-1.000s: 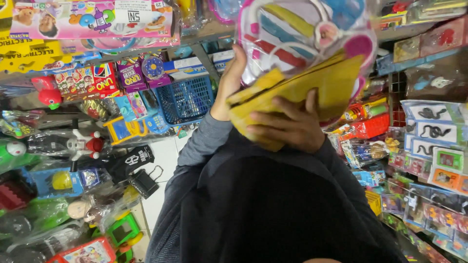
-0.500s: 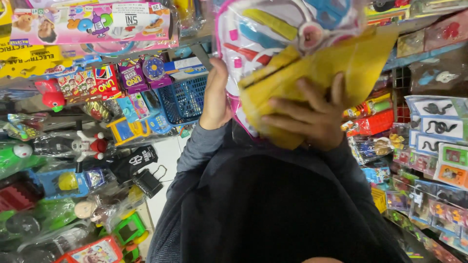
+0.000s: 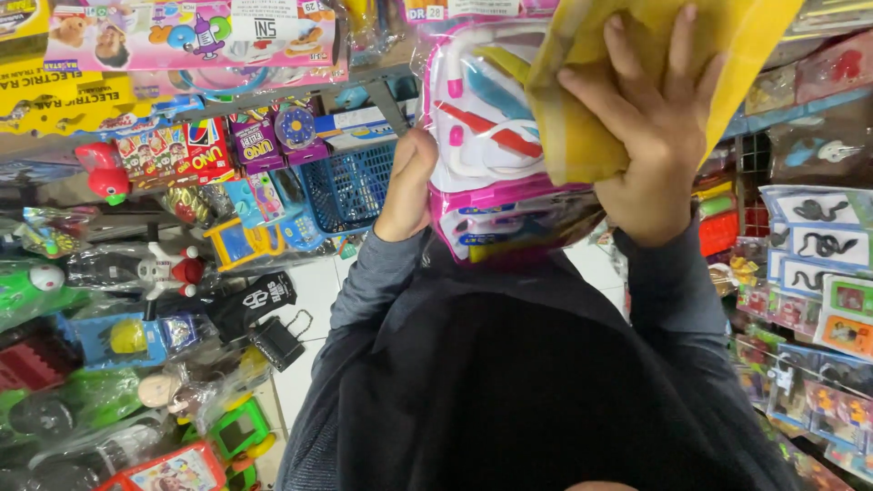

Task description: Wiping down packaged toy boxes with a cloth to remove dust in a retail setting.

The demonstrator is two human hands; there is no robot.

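Note:
A pink and white toy set in clear plastic packaging (image 3: 491, 155) is raised in front of me. My left hand (image 3: 407, 186) grips its left edge. My right hand (image 3: 647, 136) presses a yellow cloth (image 3: 637, 64) flat against the package's right front, fingers spread over the cloth. The cloth covers the upper right part of the package. My dark grey sleeves and dark top fill the lower middle of the view.
Toy shelves line both sides: card packs (image 3: 182, 150), a blue plastic basket (image 3: 350, 186), bagged toy figures (image 3: 155, 268) and a yellow toy (image 3: 241, 244) on the left, carded toy snakes (image 3: 823, 227) on the right. A strip of white floor tiles (image 3: 314, 291) runs between.
The package and both hands have risen toward the top of the view. My right hand with the yellow cloth has slid up and to the right across the package's face.

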